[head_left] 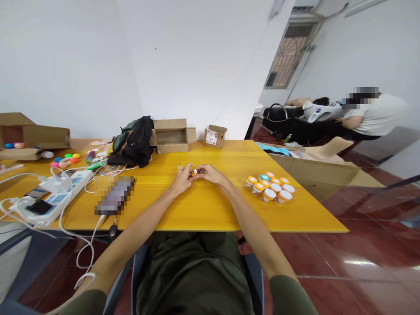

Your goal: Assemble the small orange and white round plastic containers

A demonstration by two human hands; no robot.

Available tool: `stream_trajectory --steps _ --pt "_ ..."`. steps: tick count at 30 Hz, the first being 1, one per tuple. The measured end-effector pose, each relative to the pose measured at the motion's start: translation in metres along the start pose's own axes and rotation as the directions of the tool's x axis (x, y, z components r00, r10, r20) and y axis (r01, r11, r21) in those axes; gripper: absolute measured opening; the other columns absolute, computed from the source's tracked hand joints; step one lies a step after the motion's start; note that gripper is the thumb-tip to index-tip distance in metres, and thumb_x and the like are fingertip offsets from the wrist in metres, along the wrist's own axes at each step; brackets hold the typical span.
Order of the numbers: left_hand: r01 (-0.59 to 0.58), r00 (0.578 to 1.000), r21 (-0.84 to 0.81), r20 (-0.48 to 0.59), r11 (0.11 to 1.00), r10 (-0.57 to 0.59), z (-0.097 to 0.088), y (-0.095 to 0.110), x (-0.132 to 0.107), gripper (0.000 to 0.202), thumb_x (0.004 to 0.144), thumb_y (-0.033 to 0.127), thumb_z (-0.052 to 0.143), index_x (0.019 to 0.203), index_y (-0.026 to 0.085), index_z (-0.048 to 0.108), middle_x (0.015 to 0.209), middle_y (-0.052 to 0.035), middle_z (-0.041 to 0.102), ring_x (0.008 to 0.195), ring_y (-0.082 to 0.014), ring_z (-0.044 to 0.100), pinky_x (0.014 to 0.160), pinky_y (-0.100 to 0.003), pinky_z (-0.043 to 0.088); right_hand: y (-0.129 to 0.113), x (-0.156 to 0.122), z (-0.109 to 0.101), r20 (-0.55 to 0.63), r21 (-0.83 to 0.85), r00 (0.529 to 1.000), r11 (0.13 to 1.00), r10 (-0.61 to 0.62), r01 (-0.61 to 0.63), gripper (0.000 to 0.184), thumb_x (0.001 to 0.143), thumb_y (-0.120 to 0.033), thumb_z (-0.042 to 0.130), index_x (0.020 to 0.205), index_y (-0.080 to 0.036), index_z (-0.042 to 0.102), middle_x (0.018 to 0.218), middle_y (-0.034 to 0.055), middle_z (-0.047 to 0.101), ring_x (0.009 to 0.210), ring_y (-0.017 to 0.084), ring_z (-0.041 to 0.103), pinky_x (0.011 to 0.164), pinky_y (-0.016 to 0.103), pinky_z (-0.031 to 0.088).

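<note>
Over the middle of the table, my left hand (pixel 183 178) and my right hand (pixel 210 173) meet around a small orange-and-white piece (pixel 195 173). It has an orange round edge and something whitish and shiny on top; its exact kind is too small to make out. The fingers of my left hand are closed on its left side. Those of my right hand pinch it from the right, partly covering it. To the right stands a group of small clear jars with orange, white and teal lids (pixel 276 187), apart from both hands.
On the yellow table (pixel 203 214) lie a phone (pixel 116 195), a power strip (pixel 74 186) with white cables and a black bag (pixel 136 144). Open cardboard boxes (pixel 172 136) stand at the back. A seated person (pixel 377 116) is at the far right.
</note>
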State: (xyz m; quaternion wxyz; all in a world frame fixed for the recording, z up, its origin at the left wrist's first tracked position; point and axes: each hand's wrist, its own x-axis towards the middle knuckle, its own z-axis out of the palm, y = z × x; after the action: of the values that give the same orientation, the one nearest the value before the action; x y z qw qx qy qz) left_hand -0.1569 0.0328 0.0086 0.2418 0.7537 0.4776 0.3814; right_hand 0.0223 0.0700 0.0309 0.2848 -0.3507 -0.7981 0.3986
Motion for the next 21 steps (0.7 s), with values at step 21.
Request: stream_trajectory --steps 21 --pt "-0.122 0.964 0.311 -0.188 0.943 0.187 -0.028 0.013 -0.010 0.035 0.081 0.014 0.060 0.115 0.023 0.059 0.117 -0.0094 0.063 0.116 -0.0270 0.058 0.106 -0.044 0.046 0.014 0.000 -0.014 -0.188 -0.065 0.982 0.997 0.032 -0.045 0.025 0.074 -0.036 0.077 0.088 -0.017 0.069 0.089 0.0043 0.073 0.076 0.017 0.066 0.073 0.029 0.053"
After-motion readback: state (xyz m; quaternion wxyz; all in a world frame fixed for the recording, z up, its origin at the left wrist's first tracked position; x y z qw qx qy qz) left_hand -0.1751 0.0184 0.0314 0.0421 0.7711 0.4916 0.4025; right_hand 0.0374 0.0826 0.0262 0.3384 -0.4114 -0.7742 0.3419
